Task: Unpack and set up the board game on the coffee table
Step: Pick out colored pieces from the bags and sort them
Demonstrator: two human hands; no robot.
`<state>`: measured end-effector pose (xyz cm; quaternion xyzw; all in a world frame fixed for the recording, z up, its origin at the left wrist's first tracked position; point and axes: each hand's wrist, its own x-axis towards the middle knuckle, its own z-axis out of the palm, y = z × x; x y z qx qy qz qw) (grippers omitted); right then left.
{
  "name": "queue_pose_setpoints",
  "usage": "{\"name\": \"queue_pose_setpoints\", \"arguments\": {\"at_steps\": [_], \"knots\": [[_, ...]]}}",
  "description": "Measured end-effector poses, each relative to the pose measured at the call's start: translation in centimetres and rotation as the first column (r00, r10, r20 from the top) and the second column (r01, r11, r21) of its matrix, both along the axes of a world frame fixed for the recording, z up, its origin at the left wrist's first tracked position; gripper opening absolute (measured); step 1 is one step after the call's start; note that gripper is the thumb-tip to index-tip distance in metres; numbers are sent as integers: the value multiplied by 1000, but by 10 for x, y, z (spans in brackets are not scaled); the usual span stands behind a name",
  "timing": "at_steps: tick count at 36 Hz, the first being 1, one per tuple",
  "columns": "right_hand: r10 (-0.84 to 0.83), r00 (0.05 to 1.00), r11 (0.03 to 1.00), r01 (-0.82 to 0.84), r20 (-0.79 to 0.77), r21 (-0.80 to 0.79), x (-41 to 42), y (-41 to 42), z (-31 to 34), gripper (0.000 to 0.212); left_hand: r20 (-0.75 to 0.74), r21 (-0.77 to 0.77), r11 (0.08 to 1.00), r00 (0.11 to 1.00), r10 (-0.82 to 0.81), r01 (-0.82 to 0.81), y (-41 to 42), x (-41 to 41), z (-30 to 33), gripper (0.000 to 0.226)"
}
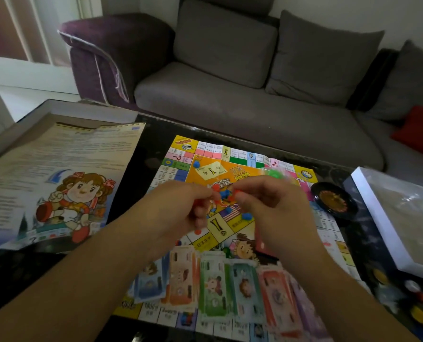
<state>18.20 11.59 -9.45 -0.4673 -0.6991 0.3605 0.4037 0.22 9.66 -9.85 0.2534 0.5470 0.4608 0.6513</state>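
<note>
Pinching small red and blue plastic game pieces [221, 195] between the fingertips of both hands, a person is working above the middle of the game board [232, 213], which is lying unfolded on the dark coffee table [153, 134]. The left hand [183, 206] and right hand [269, 201] are meeting knuckle to knuckle over the board's orange centre, fingers curled inward, forearms reaching in from the near edge; neither hand is nearer the pieces, which are sitting directly between them. Whether the pieces are joined or in a clear bag is too blurred to tell. A row of coloured play money [215, 285] is lying along the board's near edge. A loose blue pawn [196, 164] is resting at the board's far left, and a small roulette wheel [334, 199] is sitting just off the board's right edge.
</note>
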Motion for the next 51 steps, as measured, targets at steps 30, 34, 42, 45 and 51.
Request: {"name": "queue_pose_setpoints", "arguments": {"at_steps": [30, 34, 42, 45, 51], "knots": [[-16, 960, 981, -39, -278, -188, 27, -20, 15, 23, 267, 218, 965, 942, -204, 147, -24, 41, 5, 33], [32, 933, 965, -123, -360, -233, 30, -17, 11, 24, 274, 228, 963, 940, -203, 141, -25, 40, 4, 39], [96, 925, 964, -179, -368, -199, 31, -13, 7, 23, 253, 281, 945, 937, -242, 168, -29, 38, 7, 15], [134, 914, 953, -224, -383, -203, 33, -12, 7, 19, 214, 307, 931, 938, -271, 199, -31, 35, 9, 15], [178, 908, 941, -270, -381, -204, 37, -7, 9, 18, 141, 330, 904, 933, -332, 272, -35, 31, 16, 21]]}}
